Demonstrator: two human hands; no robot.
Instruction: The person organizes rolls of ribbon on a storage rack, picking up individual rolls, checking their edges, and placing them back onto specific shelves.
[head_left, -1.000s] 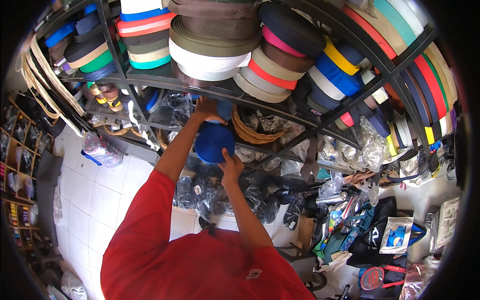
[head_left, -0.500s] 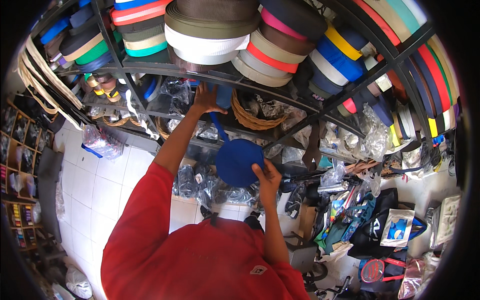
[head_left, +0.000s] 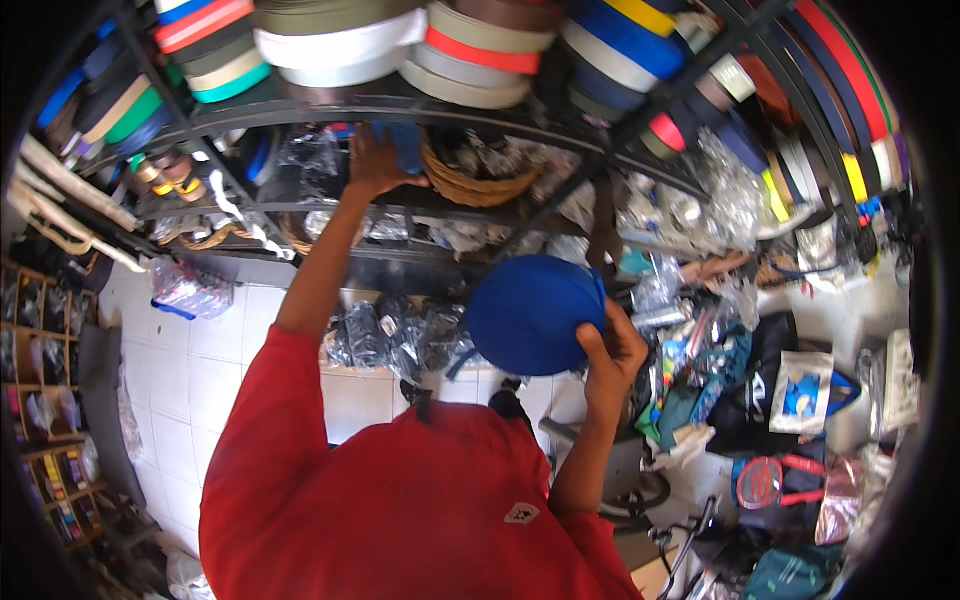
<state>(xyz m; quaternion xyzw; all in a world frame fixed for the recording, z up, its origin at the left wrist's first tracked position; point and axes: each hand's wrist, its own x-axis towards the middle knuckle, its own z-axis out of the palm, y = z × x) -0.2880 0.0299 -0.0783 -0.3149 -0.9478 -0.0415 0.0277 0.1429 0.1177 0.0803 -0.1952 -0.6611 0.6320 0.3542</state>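
A wide flat roll of blue webbing (head_left: 535, 315) is in my right hand (head_left: 612, 350), which pinches its right edge, thumb on top. A short loose end of the strap hangs from the roll's lower left. My left hand (head_left: 378, 165) reaches onto the middle shelf, thumb stretched out to the right and fingers pointing up into the shelf. Right beside it stands a blue object (head_left: 408, 148), its kind unclear. Just right of that is a wicker basket (head_left: 475, 185) holding plastic-wrapped items. The left fingertips are partly blurred in the shelf's shadow.
Stacked webbing rolls (head_left: 340, 45) in many colours fill the upper rack. The black rack frame (head_left: 440, 128) crosses ahead of me. Black wrapped packs (head_left: 375, 335) lie below. To the right are piled bags (head_left: 770, 370) and a red racket (head_left: 762, 483). A wooden cubby shelf (head_left: 45, 350) stands left.
My right hand has carried the blue roll to the right, away from the shelf. The strap end that reached up towards my left hand now hangs loose. The whole view has shifted.
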